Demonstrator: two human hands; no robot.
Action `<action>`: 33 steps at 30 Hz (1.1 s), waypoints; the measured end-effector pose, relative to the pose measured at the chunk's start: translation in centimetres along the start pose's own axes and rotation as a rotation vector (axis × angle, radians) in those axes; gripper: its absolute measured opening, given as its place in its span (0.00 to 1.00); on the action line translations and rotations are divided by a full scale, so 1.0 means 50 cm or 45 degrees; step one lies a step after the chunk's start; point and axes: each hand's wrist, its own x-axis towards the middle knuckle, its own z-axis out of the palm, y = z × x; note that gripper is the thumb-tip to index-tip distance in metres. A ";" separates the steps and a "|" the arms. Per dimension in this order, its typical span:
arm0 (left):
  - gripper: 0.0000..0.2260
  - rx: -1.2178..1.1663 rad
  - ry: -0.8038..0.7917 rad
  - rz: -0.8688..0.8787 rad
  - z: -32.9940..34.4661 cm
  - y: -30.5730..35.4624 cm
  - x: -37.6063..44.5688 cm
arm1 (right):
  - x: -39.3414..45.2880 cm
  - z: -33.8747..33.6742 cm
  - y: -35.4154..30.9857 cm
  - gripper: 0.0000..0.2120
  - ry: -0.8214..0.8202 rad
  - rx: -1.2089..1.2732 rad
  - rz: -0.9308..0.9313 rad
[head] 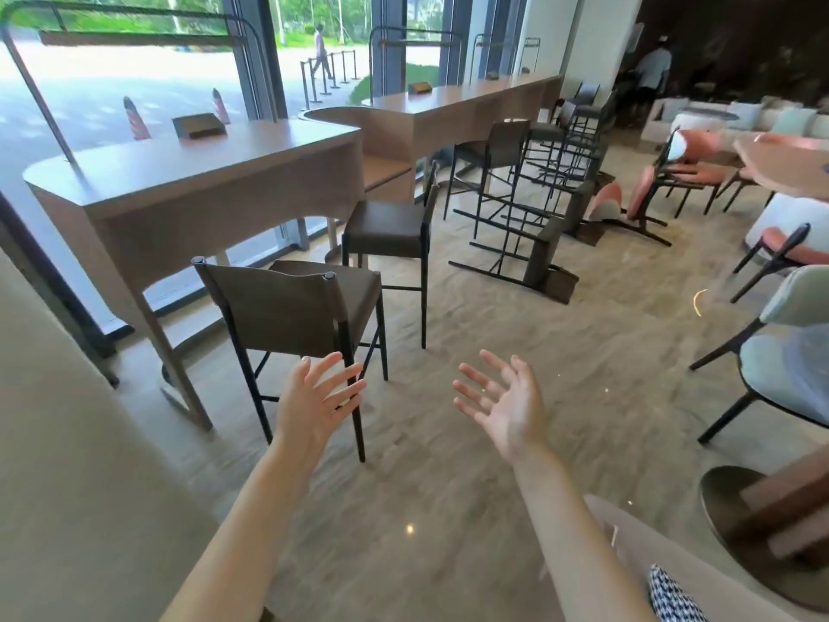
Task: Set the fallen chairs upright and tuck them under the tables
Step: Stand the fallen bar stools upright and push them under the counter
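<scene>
A dark brown bar stool (pixel 291 307) stands upright right in front of me, beside the near wooden bar table (pixel 188 172). A second upright stool (pixel 388 226) stands by that table's right end. Further right, a dark bar stool (pixel 534 253) lies tipped on the floor, with more tipped stools (pixel 569 172) behind it along the long counter (pixel 448 105). A pink chair (pixel 623 208) lies fallen beyond them. My left hand (pixel 318 401) is open, just short of the near stool's back leg. My right hand (pixel 502 401) is open, palm up, over bare floor.
Pink chairs (pixel 686 168) and a pale green chair (pixel 789 352) surround tables at the right. A round dark table base (pixel 762 523) sits at the lower right. Glass windows run behind the bar tables. A beige wall edge fills the lower left. A person stands far back.
</scene>
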 end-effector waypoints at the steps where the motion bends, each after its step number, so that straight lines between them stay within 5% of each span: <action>1: 0.21 0.000 0.008 -0.002 0.002 0.008 0.022 | 0.024 0.012 -0.003 0.21 -0.007 0.001 0.011; 9: 0.22 -0.068 0.142 -0.067 -0.001 0.022 0.201 | 0.225 0.081 0.003 0.21 -0.014 -0.049 0.136; 25: 0.21 -0.150 0.325 0.144 0.092 0.201 0.661 | 0.776 0.338 -0.120 0.21 -0.249 -0.148 0.253; 33: 0.13 0.351 0.509 0.292 0.036 0.272 0.768 | 0.891 0.487 -0.071 0.20 -0.369 -0.327 0.299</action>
